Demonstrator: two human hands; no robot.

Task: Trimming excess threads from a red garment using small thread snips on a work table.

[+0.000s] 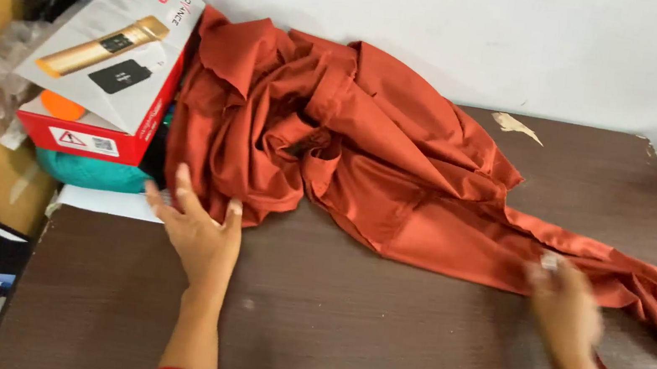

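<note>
Dark wooden table [375, 343] bearing a crumpled rust-orange garment [365, 164].

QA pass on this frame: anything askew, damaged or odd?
Yes. The rust-orange garment lies crumpled in a heap, one end trailing to the table's right edge. The dark wooden table has a chipped patch near its back edge. The right hand is motion-blurred.

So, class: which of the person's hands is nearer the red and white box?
Left. The left hand lies just below and right of the red and white box; the right hand is far across the table.
</note>
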